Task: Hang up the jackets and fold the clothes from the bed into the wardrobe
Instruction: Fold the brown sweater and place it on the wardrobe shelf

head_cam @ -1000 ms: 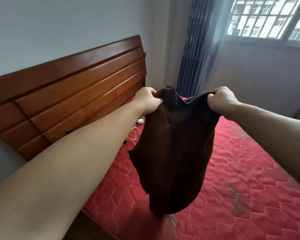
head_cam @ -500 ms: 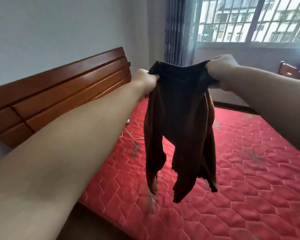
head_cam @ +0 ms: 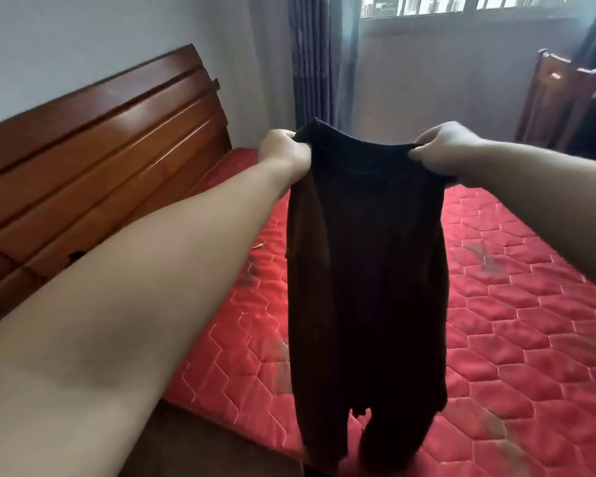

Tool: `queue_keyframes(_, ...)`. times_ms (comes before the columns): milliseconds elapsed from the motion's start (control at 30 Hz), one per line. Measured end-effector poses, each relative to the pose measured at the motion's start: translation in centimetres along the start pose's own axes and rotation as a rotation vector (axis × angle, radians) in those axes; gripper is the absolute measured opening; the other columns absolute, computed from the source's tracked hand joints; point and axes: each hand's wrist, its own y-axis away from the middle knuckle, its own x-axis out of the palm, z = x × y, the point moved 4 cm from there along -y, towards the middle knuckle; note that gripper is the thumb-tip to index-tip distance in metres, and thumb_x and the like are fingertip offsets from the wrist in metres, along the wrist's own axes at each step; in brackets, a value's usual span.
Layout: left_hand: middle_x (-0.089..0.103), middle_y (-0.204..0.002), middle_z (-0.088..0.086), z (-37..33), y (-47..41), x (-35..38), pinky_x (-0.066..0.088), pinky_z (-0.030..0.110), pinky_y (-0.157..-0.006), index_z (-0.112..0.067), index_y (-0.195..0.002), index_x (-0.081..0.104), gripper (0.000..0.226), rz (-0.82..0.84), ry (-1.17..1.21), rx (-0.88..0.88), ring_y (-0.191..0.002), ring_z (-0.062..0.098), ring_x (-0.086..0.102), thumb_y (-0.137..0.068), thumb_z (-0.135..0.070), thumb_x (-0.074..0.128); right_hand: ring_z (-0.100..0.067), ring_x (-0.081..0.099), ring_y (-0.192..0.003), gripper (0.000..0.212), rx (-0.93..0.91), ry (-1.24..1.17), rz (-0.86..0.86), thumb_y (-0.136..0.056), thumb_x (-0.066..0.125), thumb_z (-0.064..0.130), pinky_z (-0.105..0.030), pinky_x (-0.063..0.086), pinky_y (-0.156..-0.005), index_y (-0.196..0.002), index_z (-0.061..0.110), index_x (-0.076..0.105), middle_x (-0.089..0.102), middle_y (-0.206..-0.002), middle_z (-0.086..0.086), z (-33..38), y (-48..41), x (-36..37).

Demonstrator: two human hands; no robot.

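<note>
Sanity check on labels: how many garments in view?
1: a dark brown top, held up over the red mattress by left hand and right hand. Others may lie outside the frame.

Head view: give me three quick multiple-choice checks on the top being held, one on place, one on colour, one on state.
1. Where is the top?
A. flat on the mattress
B. held up over the mattress
C. on the headboard

2. What colour is the mattress?
A. red
B. blue
C. white

3. How is the top held?
A. left hand only
B. right hand only
C. both hands, at the shoulders

Answers:
1 B: it hangs from the hands with the mattress showing behind and below it.
2 A: the quilted surface is red.
3 C: the left hand and the right hand each have a grip on one upper corner, and the fabric hangs down between them.
</note>
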Motion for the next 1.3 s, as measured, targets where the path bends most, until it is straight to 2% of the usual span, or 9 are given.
queue_keyframes(300, 0.041, -0.057, -0.004, 12.7, -11.7, 11.0, 0.027, 0.025, -0.045, -0.018, -0.058, 0.045, 0.035, 0.179, -0.119, -0.112, -0.052, 0.013, 0.038, -0.091, -0.015, 0.054, -0.019, 0.059, -0.066, 0.045, 0.092, 0.27, 0.338, -0.07, 0.08, 0.051, -0.027, 0.047, -0.059, -0.083, 0.01, 0.07, 0.065, -0.075, -0.004, -9.5, -11.5, 9.1)
queue_keyframes(433, 0.044, -0.06, -0.004, 18.1, -15.9, 16.0, 0.029, 0.027, -0.047, -0.019, -0.06, 0.048, 0.03, 0.277, -0.179, -0.166, -0.059, 0.019, 0.042, -0.089, -0.013, 0.054, -0.022, 0.059, -0.069, 0.035, 0.123, 0.609, 0.51, -0.073, 0.081, 0.038, -0.028, 0.045, -0.057, -0.09, 0.01, 0.069, 0.063, -0.075, -0.004, -14.0, -16.5, 14.5)
queue_keyframes(633, 0.07, -0.097, 0.014, 23.4, -19.2, 22.5, 0.043, 0.035, -0.066, -0.02, -0.074, 0.064, 0.016, 0.343, -0.314, -0.183, -0.095, 0.034, 0.064, -0.089, -0.022, 0.06, -0.025, 0.059, -0.056, 0.022, 0.277, 0.555, 0.398, -0.09, 0.064, 0.023, -0.027, 0.051, -0.042, -0.09, 0.001, 0.065, 0.057, -0.071, -0.01, -19.5, -23.9, 19.2)
queue_keyframes(867, 0.073, -0.086, 0.005, 29.0, -26.0, 29.2, 0.051, 0.028, -0.069, -0.026, -0.087, 0.072, 0.013, 0.303, -0.444, -0.263, -0.08, 0.027, 0.071, -0.088, -0.026, 0.059, -0.037, 0.059, -0.102, 0.031, 0.04, 0.976, 0.176, -0.093, 0.056, 0.03, -0.035, 0.037, -0.072, -0.12, 0.015, 0.063, 0.046, -0.121, -0.013, -23.5, -33.8, 23.7)
queue_keyframes(967, 0.075, -0.085, 0.004, 31.1, -28.6, 32.1, 0.059, 0.034, -0.08, -0.027, -0.094, 0.073, 0.029, 0.281, -0.332, -0.329, -0.081, 0.026, 0.073, -0.083, -0.012, 0.05, -0.037, 0.061, -0.088, 0.028, 0.113, 0.895, 0.154, -0.088, 0.056, 0.014, -0.032, 0.04, -0.069, -0.115, 0.009, 0.063, 0.051, -0.118, -0.018, -25.3, -38.1, 26.4)
queue_keyframes(1033, 0.069, -0.117, 0.005, 32.0, -29.6, 33.9, 0.051, 0.03, -0.094, -0.028, -0.119, 0.067, 0.041, 0.266, -0.329, -0.323, -0.11, 0.027, 0.064, -0.089, -0.011, 0.046, -0.03, 0.062, -0.063, 0.027, 0.25, 0.657, 0.169, -0.086, 0.049, 0.006, -0.029, 0.052, -0.05, -0.107, 0.002, 0.065, 0.064, -0.092, -0.02, -26.4, -40.4, 28.0)
queue_keyframes(1100, 0.049, -0.146, 0.003, 33.2, -29.9, 36.0, 0.037, 0.03, -0.106, -0.029, -0.151, 0.034, 0.057, 0.322, -0.259, -0.34, -0.131, 0.026, 0.047, -0.096, -0.017, 0.043, -0.032, 0.068, -0.065, 0.03, 0.349, 0.386, 0.113, -0.088, 0.045, 0.009, -0.035, 0.055, -0.043, -0.112, 0.002, 0.063, 0.068, -0.094, -0.021, -27.3, -42.1, 29.8)
queue_keyframes(1167, 0.034, -0.156, 0.004, 35.3, -28.6, 38.3, 0.034, 0.033, -0.107, -0.03, -0.156, 0.001, 0.076, 0.44, -0.234, -0.334, -0.133, 0.028, 0.043, -0.096, -0.02, 0.046, -0.035, 0.064, -0.098, 0.04, 0.28, 0.245, 0.0, -0.094, 0.045, 0.022, -0.036, 0.055, -0.074, -0.132, 0.01, 0.049, 0.054, -0.128, -0.018, -28.5, -42.5, 32.1)
queue_keyframes(1300, 0.017, -0.163, -0.004, 41.9, -20.6, 43.1, 0.026, 0.046, -0.117, -0.038, -0.155, 0.012, 0.074, 0.819, -0.563, -0.14, -0.146, 0.026, 0.026, -0.092, -0.033, 0.052, -0.033, 0.042, -0.132, 0.053, -0.023, 0.456, 0.194, -0.094, 0.048, 0.035, -0.047, 0.037, -0.103, -0.144, 0.026, 0.033, 0.025, -0.155, -0.007, -34.2, -35.4, 39.3)
